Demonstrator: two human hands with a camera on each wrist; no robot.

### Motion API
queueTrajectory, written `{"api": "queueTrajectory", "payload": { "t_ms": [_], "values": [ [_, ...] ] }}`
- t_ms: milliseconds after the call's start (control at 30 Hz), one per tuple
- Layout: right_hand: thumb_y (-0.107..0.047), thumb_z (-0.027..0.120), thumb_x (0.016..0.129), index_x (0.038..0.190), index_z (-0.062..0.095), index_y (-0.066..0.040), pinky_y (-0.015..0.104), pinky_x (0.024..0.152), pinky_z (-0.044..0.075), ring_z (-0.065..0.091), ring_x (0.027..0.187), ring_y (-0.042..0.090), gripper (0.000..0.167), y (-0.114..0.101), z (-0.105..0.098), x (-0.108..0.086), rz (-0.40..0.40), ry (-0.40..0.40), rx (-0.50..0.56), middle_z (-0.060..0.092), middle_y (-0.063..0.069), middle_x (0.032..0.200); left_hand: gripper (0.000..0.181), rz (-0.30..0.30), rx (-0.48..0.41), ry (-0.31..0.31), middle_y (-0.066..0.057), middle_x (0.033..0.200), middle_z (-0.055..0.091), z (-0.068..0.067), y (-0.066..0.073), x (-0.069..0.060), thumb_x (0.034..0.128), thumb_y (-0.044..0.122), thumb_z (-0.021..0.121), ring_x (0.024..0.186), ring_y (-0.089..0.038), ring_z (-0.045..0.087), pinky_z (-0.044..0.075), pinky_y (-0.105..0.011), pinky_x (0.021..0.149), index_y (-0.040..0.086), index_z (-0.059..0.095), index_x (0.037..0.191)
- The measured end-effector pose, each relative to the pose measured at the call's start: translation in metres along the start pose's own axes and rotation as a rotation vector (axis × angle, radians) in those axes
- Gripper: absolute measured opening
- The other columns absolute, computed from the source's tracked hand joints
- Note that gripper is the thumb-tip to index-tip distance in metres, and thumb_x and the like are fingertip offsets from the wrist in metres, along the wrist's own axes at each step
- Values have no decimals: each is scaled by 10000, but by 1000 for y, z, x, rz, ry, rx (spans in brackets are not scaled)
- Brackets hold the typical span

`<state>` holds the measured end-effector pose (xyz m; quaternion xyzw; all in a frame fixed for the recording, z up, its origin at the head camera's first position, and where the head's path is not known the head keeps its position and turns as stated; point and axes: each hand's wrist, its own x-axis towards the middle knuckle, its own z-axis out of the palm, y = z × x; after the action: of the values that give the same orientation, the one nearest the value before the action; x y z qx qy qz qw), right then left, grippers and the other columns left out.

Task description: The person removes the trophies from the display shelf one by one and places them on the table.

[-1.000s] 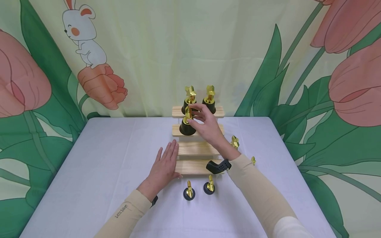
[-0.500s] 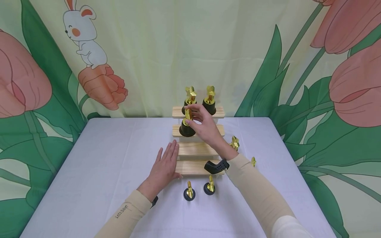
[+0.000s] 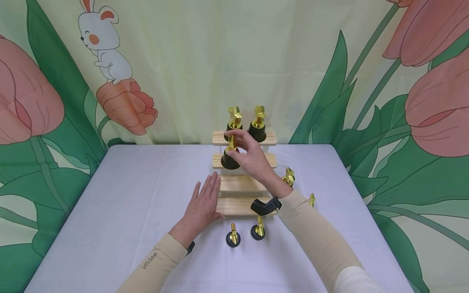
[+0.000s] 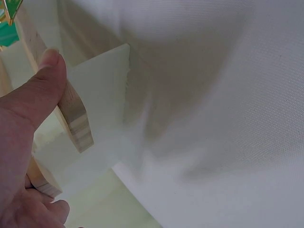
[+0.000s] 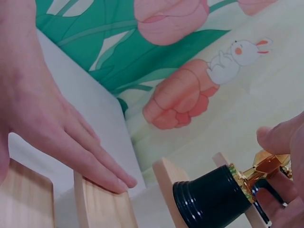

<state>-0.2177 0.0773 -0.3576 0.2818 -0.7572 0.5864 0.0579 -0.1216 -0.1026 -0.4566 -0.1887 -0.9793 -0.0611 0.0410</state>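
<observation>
My right hand (image 3: 253, 156) pinches the gold star top of a small trophy (image 3: 230, 161), whose black base is at the left end of the second-highest step of a wooden stepped rack (image 3: 242, 183). In the right wrist view the trophy's base (image 5: 209, 197) appears at that step, with thumb and fingers around the gold part. My left hand (image 3: 199, 203) lies along the rack's left side, fingers straight. Up close, the left thumb (image 4: 50, 78) presses on a step's edge. Two more trophies stand on the top step, one left (image 3: 235, 112), one right (image 3: 258, 132).
Two trophies, one left (image 3: 233, 239) and one right (image 3: 257, 232), stand on the white-clothed table (image 3: 146, 183) before the rack. Right of it, a trophy (image 3: 289, 175) and another gold top (image 3: 312, 199) are partly hidden by the right arm. A printed curtain (image 3: 183, 81) hangs behind.
The right hand and its trophy have shifted very slightly down and left at the second-highest step. My left hand stays in place against the rack.
</observation>
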Motion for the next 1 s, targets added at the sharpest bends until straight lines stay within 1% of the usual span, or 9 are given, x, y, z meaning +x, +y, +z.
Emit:
{"api": "queueTrajectory", "payload": {
  "t_ms": [133,200,300,500,567,733,1000],
  "values": [
    [17,645,922,1324,541,-96,408,1117,432,551,1305,209,430,0,0,0,0,9,-21,607,67,1316,1278,-2,2,-4,-177,1660,143,0,0,0,647,493,866,1525,-327,211,214,-550,1223,-18,142,1568],
    [20,643,922,1313,540,-80,392,1101,449,569,1280,199,417,-1,0,0,5,13,-28,618,60,1283,1279,0,5,2,-178,1658,150,0,0,1,644,495,868,1524,-327,216,219,-550,1221,-20,147,1566],
    [29,645,917,1314,533,-53,389,1085,463,582,1260,205,420,-1,0,0,8,17,-27,628,68,1263,1279,0,10,2,-178,1657,155,0,0,0,644,497,868,1523,-327,219,224,-551,1220,-22,148,1566],
    [20,657,914,1318,535,-62,387,1080,469,584,1261,204,430,-1,-2,-1,19,25,-31,635,86,1266,1276,-6,13,-12,-174,1658,154,0,1,0,648,492,867,1526,-323,211,221,-546,1223,-15,144,1569],
    [21,658,912,1318,536,-67,392,1078,471,582,1265,207,432,-1,-3,-2,22,26,-34,636,95,1267,1275,-4,16,-8,-175,1657,160,0,1,0,645,495,867,1525,-323,214,222,-546,1222,-15,149,1568],
    [26,661,908,1322,530,-39,400,1074,474,584,1260,221,439,-2,-5,-2,22,29,-26,634,124,1266,1277,-1,20,-3,-175,1657,161,0,1,0,645,502,863,1525,-324,216,223,-548,1221,-17,149,1568],
    [9,665,908,1322,533,-43,392,1071,482,593,1229,216,438,-6,-11,-4,30,48,-43,635,93,1242,1270,3,11,9,-179,1653,174,0,1,0,640,491,871,1521,-326,228,232,-548,1218,-21,164,1563]
  ]
}}
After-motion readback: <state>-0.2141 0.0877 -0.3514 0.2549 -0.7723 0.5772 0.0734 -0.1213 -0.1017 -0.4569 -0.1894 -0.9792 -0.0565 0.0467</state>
